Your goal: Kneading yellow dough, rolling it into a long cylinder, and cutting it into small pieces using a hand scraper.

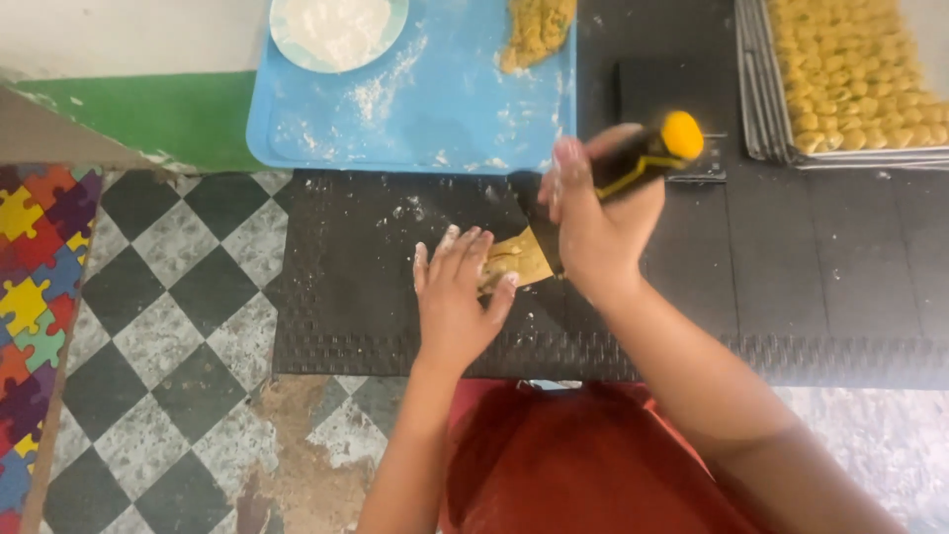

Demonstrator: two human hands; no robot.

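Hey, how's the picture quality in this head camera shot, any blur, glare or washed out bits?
Head view: soft all over, with the right hand and its yellow-capped black tool smeared by motion blur; the left hand on the flat dough piece is a little crisper. The flour plate on the blue tray is washed out, and the black mat shows little detail.

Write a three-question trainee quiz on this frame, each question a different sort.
1. True or false: the left hand rests on the flat dough piece.
2. The right hand grips which tool? A) rolling pin B) black-and-yellow-handled scraper C) spoon
3. Fill in: the plate of flour sits on the ____ tray.

Key: 1 true; 2 B; 3 blue.
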